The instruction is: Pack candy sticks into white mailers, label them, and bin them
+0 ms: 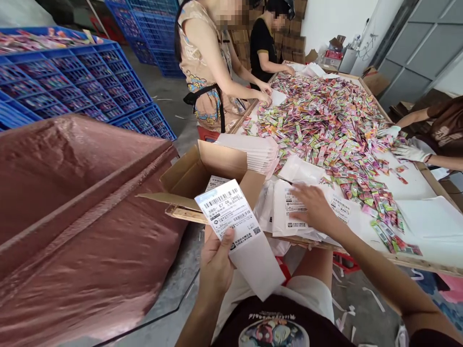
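My left hand (216, 262) grips a strip of printed shipping labels (231, 212) with its thumb on the front; the lower end is blank white. My right hand (313, 205) lies with fingers stretched over a white mailer bag (280, 219) at the table's near edge. That mailer carries a printed label, partly covered by the fingers. Another labelled mailer (342, 208) lies just right of the hand, under my wrist. Beyond the fingers is an unlabelled white mailer (300, 171). An open cardboard box (222, 159) with a labelled packet inside stands left of the mailers.
Small colourful packets (325, 115) are heaped across the wooden-edged table (401, 180). A stack of white mailers (249, 144) sits behind the box. Blue crates (72, 82) and a reddish-brown covered bulk (79, 217) stand left. Several co-workers work around the table, one wearing white gloves (410, 152).
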